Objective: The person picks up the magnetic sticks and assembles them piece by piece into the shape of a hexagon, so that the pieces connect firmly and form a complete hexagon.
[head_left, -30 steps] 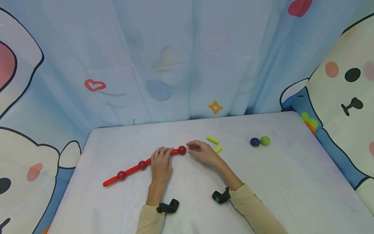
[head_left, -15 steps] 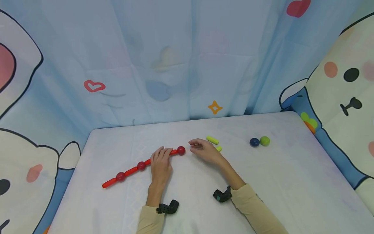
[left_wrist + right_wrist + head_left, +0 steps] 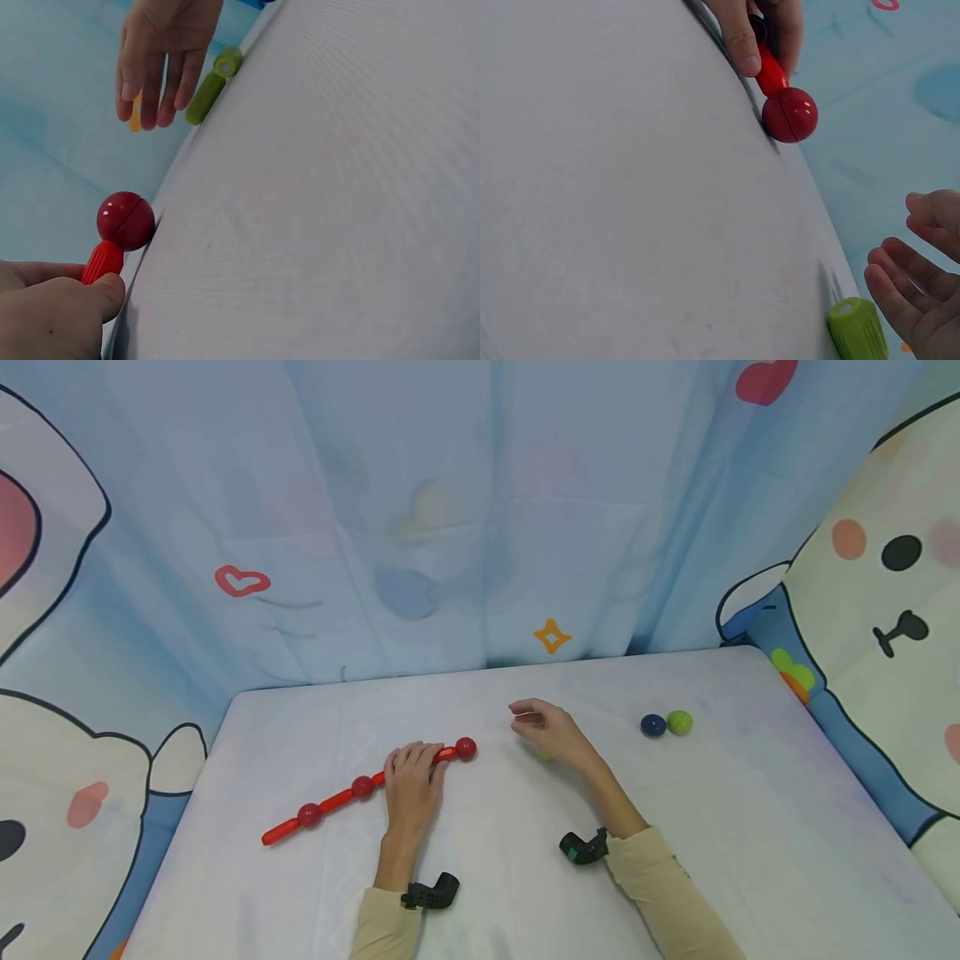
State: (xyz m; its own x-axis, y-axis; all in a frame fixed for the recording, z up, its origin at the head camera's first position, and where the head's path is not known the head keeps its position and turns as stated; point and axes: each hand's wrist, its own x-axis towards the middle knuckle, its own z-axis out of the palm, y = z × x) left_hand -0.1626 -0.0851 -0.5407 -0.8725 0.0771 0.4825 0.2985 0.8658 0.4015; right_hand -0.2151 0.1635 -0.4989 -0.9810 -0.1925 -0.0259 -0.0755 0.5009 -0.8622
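A chain of red rods and red balls lies slanting across the left half of the table, its end ball [image 3: 466, 748] at the right. My left hand [image 3: 411, 781] grips the chain near that end; in the left wrist view its thumb and finger pinch the red rod [image 3: 103, 262] beside the ball [image 3: 126, 221]. My right hand [image 3: 553, 732] hovers over the green rods, empty, fingers loosely bent and apart. The head view shows only a bit of green [image 3: 545, 757] under it; two green rods [image 3: 205, 98] appear in the left wrist view, one [image 3: 857, 330] in the right.
A dark blue ball [image 3: 653, 725] and a green ball [image 3: 680, 722] sit side by side at the right rear of the white table [image 3: 750, 793]. Behind the table hangs a light blue printed curtain [image 3: 450, 527].
My right hand has moved right and slightly back, away from the chain's end and over the green rods. The left hand keeps its grip, with the chain's right end slightly nearer the front.
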